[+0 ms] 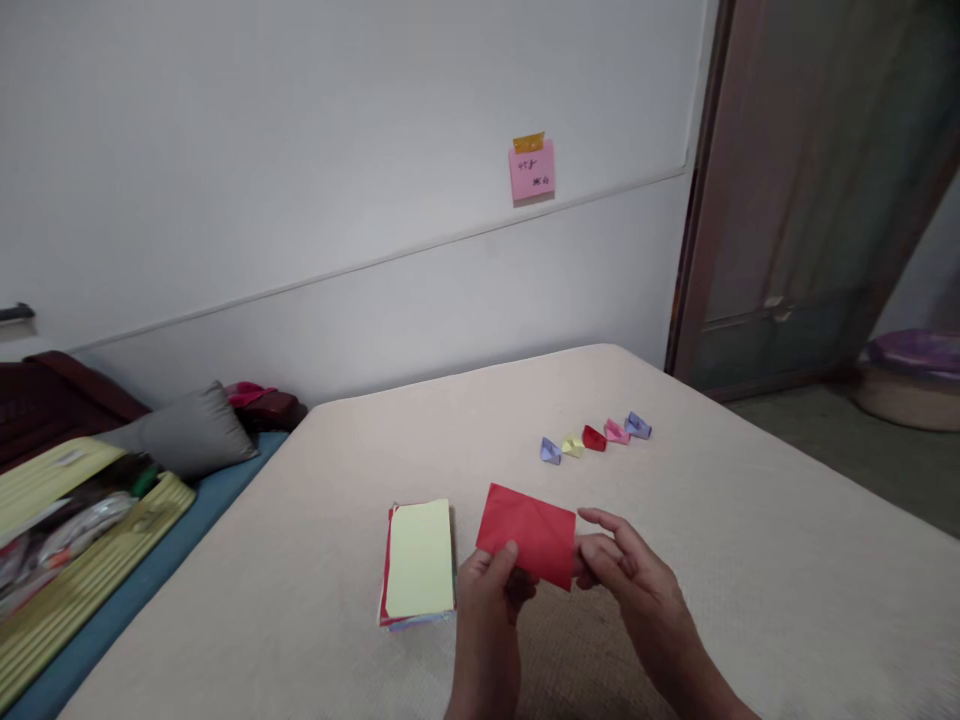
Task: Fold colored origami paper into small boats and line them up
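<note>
A sheet of red paper is held up above the pale padded surface, with faint crease lines on it. My left hand grips its lower left, thumb on top and fingers underneath. At the right edge of the sheet, my right hand has its thumb and a finger closed at the border, while the index finger stretches out above. Left of the hands lies a stack of coloured paper, pale yellow on top with red showing beneath. Farther back stands a row of several small folded paper boats, including a red boat and a pink boat.
On the left, a yellow container with assorted items rests on a blue surface, near a grey cushion. A pink note is taped to the white wall. A brown-framed door and a purple-topped tub are at right.
</note>
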Motion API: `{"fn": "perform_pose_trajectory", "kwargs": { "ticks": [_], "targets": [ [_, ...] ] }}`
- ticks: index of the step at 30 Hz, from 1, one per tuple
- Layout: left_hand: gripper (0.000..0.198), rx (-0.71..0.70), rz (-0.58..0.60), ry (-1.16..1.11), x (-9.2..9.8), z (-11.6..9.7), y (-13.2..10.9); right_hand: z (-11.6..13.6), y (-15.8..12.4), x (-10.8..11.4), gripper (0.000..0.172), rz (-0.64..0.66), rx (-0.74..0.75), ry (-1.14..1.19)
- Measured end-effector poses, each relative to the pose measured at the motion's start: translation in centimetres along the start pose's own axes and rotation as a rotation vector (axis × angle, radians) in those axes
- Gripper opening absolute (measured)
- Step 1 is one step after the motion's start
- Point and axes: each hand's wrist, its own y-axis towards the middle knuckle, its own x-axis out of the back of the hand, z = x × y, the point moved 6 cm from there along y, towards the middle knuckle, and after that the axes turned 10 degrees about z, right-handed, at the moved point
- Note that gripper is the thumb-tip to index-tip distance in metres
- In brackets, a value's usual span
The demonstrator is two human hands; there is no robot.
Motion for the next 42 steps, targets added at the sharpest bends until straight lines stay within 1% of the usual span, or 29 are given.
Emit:
{"fn": "perform_pose_trajectory", "kwargs": {
  "ticks": [2, 5, 9, 13, 24, 34, 42],
  "targets": [
    [0.021, -0.003, 0.011, -0.01, 0.08, -0.29, 0.04, 0.04, 0.03, -0.11, 0.038, 0.028, 0.035, -0.016],
    [0.021, -0.006, 0.002, -0.02, 0.17, -0.54, -0.01, 0.02, -0.01, -0.27, 0.039, 0.058, 0.073, -0.069],
    [0.022, -0.003, -0.034, 0.018, 0.33, -0.65, -0.13, 0.13, -0.19, -0.3, 0.031, 0.05, 0.108, -0.21],
    [0.024, -0.019, -0.02, 0.084, 0.27, -0.87, -0.09, 0.14, -0.23, -0.56, 0.023, 0.074, 0.151, -0.285],
    [0.025, -0.039, -0.012, 0.093, 0.22, -0.98, -0.03, -0.33, -0.09, -0.55, 0.02, 0.088, 0.152, -0.284],
    [0.024, -0.047, -0.01, 0.07, 0.16, -0.99, 0.03, 0.41, -0.09, -0.69, 0.018, 0.072, 0.168, -0.252],
    [0.029, -0.035, -0.02, 0.092, 0.41, -0.95, 0.15, 0.64, -0.1, -0.82, 0.017, 0.064, 0.152, -0.259]
  ]
}}
